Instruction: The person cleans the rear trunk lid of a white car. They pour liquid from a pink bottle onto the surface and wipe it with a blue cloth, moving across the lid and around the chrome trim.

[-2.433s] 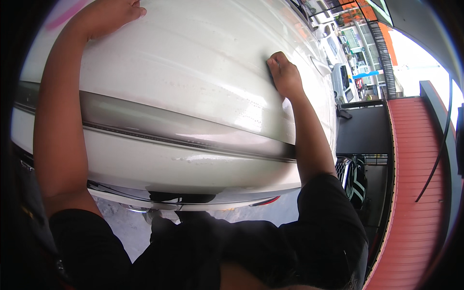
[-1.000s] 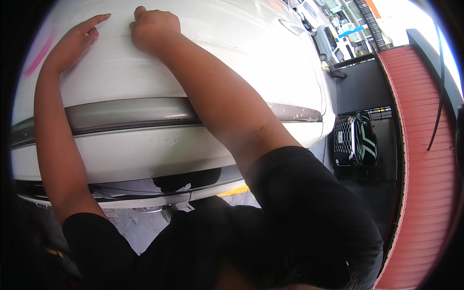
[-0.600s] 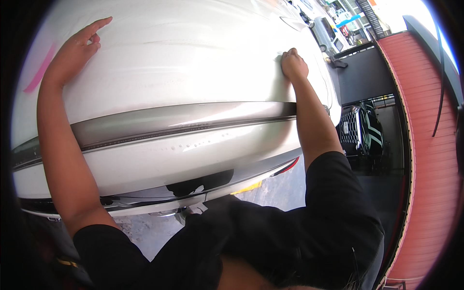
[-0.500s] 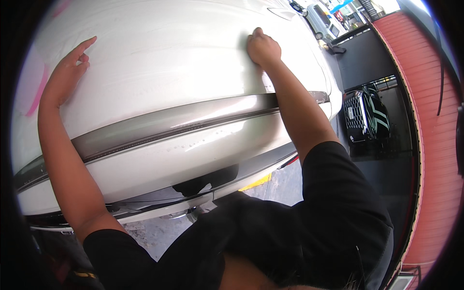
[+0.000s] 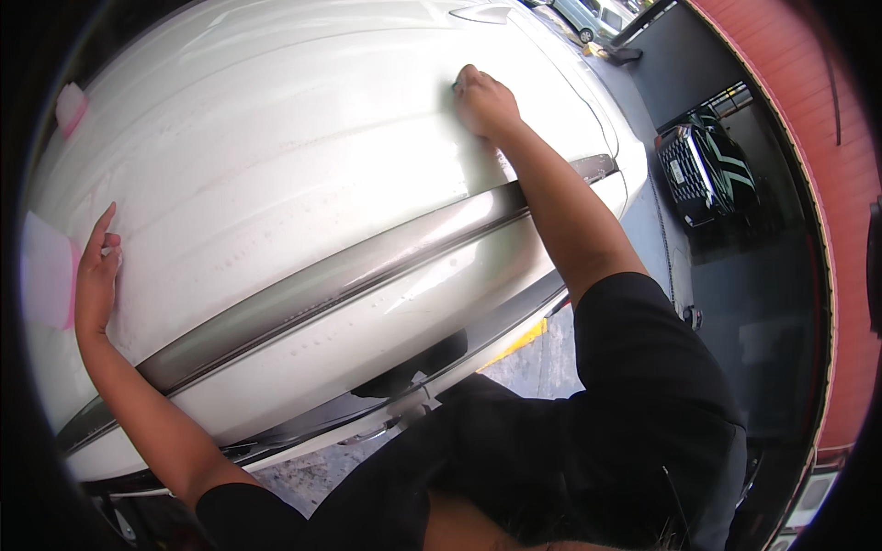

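The white car roof (image 5: 303,138) spreads out in front of me, its surface wet-looking and streaked. Along its near side runs a grey roof rail (image 5: 340,271). My left hand (image 5: 98,275) is at the roof's left part, index finger stretched out and the other fingers loosely bent, with nothing visible in it. Farther right, my right hand (image 5: 485,103) presses on the roof with its fingers closed. A small dark greenish bit shows at its fingertips; what it is I cannot make out. The hand hides the rest.
Two white-and-pink blocks (image 5: 50,271) show at the left, beside my left hand. A fin antenna (image 5: 481,14) rises at the far end. To the right are a dark car (image 5: 707,170), a red corrugated surface (image 5: 772,55) and a parked light-blue vehicle (image 5: 577,16). My body stands close against the car's side.
The view has turned and shifted left. My left hand now appears lower and nearer the pink-edged block. My right hand stays closed on the roof, slightly farther left in view.
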Motion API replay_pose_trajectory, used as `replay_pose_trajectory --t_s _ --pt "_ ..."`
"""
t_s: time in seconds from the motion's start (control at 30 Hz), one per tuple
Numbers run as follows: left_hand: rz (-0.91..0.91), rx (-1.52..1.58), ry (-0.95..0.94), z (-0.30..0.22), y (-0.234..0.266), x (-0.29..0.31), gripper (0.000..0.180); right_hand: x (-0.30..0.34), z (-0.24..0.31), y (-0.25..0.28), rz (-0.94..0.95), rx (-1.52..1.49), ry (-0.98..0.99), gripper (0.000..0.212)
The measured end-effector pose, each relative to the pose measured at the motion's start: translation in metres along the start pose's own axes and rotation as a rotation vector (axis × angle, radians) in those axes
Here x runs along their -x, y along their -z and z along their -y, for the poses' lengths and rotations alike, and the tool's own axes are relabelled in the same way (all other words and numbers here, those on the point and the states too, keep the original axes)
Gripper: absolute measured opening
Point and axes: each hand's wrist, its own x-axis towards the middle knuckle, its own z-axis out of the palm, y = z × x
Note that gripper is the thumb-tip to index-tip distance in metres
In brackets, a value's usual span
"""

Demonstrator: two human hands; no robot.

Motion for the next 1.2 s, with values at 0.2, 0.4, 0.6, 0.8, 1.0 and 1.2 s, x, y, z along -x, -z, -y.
replay_pose_trajectory --t_s 0.2,0.4,0.6,0.8,1.0,1.2 --pt "0.028 0.003 -0.033 -0.002 -0.01 -0.023 0.071 -0.033 -0.089 0.008 0.002 0.047 -0.281 0.038" --pt "-0.024 -0.035 0.042 0.008 -0.003 -0.028 0.072 0.022 0.088 -0.012 -0.033 -0.111 0.324 0.023" --pt "-0.092 -0.061 -0.014 0.057 0.006 -0.018 0.071 0.001 -0.027 0.002 -0.039 0.058 0.049 0.027" --pt "0.002 -0.044 0.017 -0.004 -0.005 -0.019 0.073 -0.04 -0.172 0.016 0.016 0.217 -0.356 0.039" --pt "-0.007 -0.091 0.001 0.002 0.001 -0.019 0.072 0.009 0.03 -0.01 -0.013 0.035 0.135 0.029" --pt "-0.093 -0.12 -0.058 0.038 -0.012 -0.053 0.07 0.044 0.183 -0.008 0.107 -0.189 0.455 0.026"
